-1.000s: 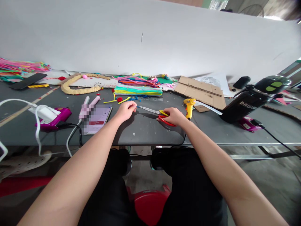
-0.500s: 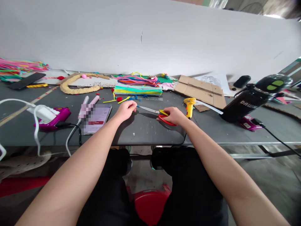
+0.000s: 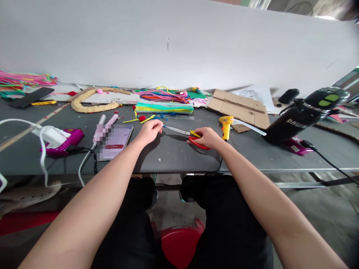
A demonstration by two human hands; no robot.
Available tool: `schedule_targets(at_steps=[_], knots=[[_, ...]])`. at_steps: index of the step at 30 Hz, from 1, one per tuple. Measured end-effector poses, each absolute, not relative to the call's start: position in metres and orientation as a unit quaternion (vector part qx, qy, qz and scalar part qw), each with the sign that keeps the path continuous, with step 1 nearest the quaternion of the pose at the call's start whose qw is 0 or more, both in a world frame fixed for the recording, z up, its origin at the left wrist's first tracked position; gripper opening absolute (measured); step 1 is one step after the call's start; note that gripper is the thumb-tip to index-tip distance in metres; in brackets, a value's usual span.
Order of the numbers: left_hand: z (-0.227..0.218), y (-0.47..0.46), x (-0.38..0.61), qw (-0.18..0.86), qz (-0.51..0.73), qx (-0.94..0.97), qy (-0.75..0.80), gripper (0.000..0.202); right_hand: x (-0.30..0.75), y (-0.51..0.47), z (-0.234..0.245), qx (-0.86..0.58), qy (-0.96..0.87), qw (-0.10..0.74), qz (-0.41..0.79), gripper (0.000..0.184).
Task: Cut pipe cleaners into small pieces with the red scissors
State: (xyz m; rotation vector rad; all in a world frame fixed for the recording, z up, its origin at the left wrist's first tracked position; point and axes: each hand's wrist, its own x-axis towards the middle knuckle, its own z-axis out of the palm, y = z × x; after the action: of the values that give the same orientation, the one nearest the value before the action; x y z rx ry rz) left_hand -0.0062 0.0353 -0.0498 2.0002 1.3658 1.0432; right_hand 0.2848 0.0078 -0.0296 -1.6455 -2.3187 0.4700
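Observation:
My right hand [image 3: 206, 136] is closed round the red and yellow handles of a pair of scissors [image 3: 179, 131], whose blades point left over the grey table [image 3: 174, 153]. My left hand [image 3: 150, 131] rests on the table at the blade tips, its fingers pinched together; a small blue piece shows at the fingertips, too small to name. A stack of coloured pipe cleaners [image 3: 164, 107] lies just beyond both hands.
A phone [image 3: 114, 141] lies left of my left hand, beside a magenta glue gun [image 3: 66, 139] with white and black cables. A yellow glue gun [image 3: 226, 125], cardboard [image 3: 239, 108] and a tilted black bottle [image 3: 300, 119] are to the right. A tan fuzzy ring [image 3: 94, 101] lies at the back.

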Motion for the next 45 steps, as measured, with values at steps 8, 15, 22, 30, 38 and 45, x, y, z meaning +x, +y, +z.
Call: schedule_targets(at_steps=[8, 15, 22, 30, 38, 45], knots=[[-0.0473, 0.0339, -0.0058, 0.25, 0.383, 0.733, 0.504, 0.024, 0.2827, 0.0066, -0.0278, -0.586, -0.785, 0.126, 0.157, 0.048], [-0.0478, 0.035, -0.006, 0.261, 0.388, 0.724, 0.507, 0.023, 0.2831, 0.0024, -0.0262, -0.575, -0.787, 0.14, 0.177, 0.047], [-0.0479, 0.0343, -0.0067, 0.255, 0.383, 0.728, 0.508, 0.023, 0.2801, 0.0032, -0.0294, -0.572, -0.794, 0.131, 0.16, 0.046], [-0.049, 0.0362, -0.0073, 0.253, 0.381, 0.733, 0.504, 0.024, 0.2804, 0.0063, -0.0279, -0.574, -0.797, 0.111, 0.153, 0.037], [-0.0472, 0.0341, -0.0072, 0.247, 0.375, 0.732, 0.512, 0.025, 0.2807, 0.0091, -0.0306, -0.572, -0.8, 0.111, 0.146, 0.035], [-0.0438, 0.0322, -0.006, 0.267, 0.379, 0.727, 0.507, 0.025, 0.2807, 0.0056, -0.0283, -0.587, -0.782, 0.127, 0.168, 0.042]])
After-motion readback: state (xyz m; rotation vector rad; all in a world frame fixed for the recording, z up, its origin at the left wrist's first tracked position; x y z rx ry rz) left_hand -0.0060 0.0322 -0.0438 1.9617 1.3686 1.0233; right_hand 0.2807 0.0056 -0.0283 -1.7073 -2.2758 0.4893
